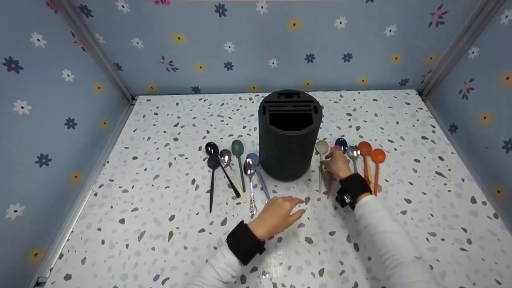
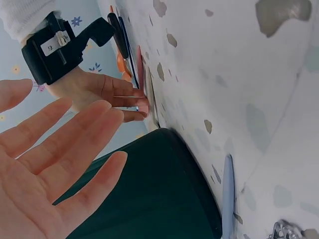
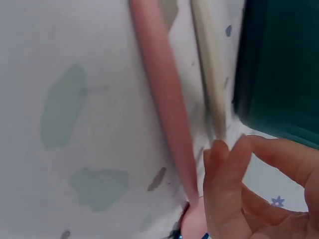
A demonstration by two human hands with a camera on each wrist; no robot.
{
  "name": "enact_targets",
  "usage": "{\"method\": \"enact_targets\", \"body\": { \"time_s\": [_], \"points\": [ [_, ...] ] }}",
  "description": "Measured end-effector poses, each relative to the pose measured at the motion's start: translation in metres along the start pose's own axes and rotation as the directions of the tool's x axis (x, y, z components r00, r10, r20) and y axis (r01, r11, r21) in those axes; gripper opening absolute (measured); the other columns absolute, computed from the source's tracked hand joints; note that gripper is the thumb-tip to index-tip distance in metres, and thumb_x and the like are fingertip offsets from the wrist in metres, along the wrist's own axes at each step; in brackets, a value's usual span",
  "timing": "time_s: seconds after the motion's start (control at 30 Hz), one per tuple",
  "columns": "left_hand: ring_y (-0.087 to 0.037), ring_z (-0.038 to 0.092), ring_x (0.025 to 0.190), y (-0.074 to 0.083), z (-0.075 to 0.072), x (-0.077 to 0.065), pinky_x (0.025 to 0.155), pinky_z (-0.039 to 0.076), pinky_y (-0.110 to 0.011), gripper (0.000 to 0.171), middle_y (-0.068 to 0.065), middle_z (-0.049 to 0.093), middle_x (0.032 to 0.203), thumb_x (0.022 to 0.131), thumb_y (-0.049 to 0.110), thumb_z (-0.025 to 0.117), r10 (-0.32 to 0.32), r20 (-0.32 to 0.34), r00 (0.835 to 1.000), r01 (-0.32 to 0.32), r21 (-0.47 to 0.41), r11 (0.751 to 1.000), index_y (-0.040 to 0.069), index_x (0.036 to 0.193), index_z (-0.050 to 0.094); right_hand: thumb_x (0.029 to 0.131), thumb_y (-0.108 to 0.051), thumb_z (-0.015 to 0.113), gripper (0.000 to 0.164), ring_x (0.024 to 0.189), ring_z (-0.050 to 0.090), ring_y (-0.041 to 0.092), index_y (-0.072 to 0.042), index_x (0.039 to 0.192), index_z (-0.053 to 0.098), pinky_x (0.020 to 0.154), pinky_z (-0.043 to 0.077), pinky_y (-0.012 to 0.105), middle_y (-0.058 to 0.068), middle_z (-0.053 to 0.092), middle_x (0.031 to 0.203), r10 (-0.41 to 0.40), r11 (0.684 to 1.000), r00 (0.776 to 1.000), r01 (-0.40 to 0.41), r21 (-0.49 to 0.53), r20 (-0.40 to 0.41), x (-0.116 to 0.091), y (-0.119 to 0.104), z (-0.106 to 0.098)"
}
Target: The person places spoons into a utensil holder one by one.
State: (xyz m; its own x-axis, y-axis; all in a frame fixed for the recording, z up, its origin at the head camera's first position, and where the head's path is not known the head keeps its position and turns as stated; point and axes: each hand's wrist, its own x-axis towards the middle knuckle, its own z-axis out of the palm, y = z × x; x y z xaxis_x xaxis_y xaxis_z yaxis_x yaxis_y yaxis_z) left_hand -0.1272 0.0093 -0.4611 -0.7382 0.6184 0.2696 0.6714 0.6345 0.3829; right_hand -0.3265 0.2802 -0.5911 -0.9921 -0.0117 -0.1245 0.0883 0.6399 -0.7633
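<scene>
My right hand is over the row of spoons right of the dark holder. Its thumb and fingertips pinch the handle of a beige spoon, whose bowl points toward the back wall. Right beside it lies a pink spoon, partly hidden beneath the hand in the head view. My left hand hovers in front of the holder with fingers extended and nothing in it. Nearest to that hand are a blue-grey spoon and a silver spoon with an ornate handle.
Left of the holder also lie a green spoon, another silver spoon and dark spoons. On the right are a dark blue spoon, a silver spoon and orange spoons. Flowered panels enclose the speckled table.
</scene>
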Motion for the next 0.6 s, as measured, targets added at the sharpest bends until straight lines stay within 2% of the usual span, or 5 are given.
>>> {"method": "enact_targets", "body": {
  "time_s": [0.17,0.27,0.33,0.47,0.6],
  "points": [
    [-0.018,0.065,0.088,0.000,0.002,0.002,0.076,0.054,-0.030,0.024,-0.005,0.069,0.098,0.090,0.023,0.055,-0.019,0.039,0.999,0.019,0.001,1.000,0.007,0.104,0.066,0.058,-0.034,0.083,0.036,0.045,0.055,0.012,-0.004,0.073,0.068,0.039,0.045,0.024,0.004,0.064,0.059,-0.079,0.997,0.993,0.078,-0.015,-0.083,0.076,0.099,0.031],
    [-0.017,0.065,0.090,0.001,0.002,0.003,0.078,0.053,-0.028,0.025,-0.005,0.069,0.100,0.091,0.024,0.055,-0.039,0.073,0.997,0.041,-0.024,0.999,0.007,0.106,0.066,0.051,-0.042,0.084,0.034,0.045,0.055,0.011,-0.015,0.065,0.070,0.039,0.045,0.024,-0.003,0.064,0.056,-0.078,0.997,0.991,0.076,-0.025,-0.109,0.096,0.125,0.040],
    [-0.017,0.065,0.089,0.001,0.003,0.005,0.078,0.053,-0.027,0.026,-0.005,0.069,0.099,0.091,0.024,0.055,-0.048,0.090,0.995,0.053,-0.046,0.998,0.007,0.106,0.065,0.052,-0.035,0.082,0.028,0.043,0.054,0.014,-0.013,0.062,0.069,0.037,0.043,0.025,-0.001,0.063,0.054,-0.078,0.997,0.988,0.074,-0.030,-0.130,0.081,0.105,0.037],
    [-0.016,0.065,0.086,0.002,0.004,0.007,0.076,0.053,-0.026,0.026,-0.005,0.069,0.096,0.091,0.025,0.054,-0.061,0.118,0.991,0.069,-0.068,0.995,0.007,0.107,0.065,0.062,-0.011,0.070,0.015,0.045,0.052,0.020,0.002,0.066,0.066,0.044,0.045,0.030,0.010,0.061,0.055,0.031,0.998,0.995,-0.037,-0.059,-0.095,-0.003,-0.019,0.007],
    [-0.017,0.064,0.088,0.001,0.004,0.008,0.078,0.052,-0.027,0.027,-0.005,0.069,0.097,0.092,0.026,0.053,-0.083,0.150,0.985,0.096,-0.082,0.992,0.008,0.108,0.065,0.069,0.001,0.058,0.009,0.039,0.043,0.004,0.008,0.065,0.062,0.041,0.043,0.020,0.001,0.053,0.048,0.063,0.995,0.998,-0.063,0.083,0.003,-0.076,-0.114,-0.022]
  ]
}}
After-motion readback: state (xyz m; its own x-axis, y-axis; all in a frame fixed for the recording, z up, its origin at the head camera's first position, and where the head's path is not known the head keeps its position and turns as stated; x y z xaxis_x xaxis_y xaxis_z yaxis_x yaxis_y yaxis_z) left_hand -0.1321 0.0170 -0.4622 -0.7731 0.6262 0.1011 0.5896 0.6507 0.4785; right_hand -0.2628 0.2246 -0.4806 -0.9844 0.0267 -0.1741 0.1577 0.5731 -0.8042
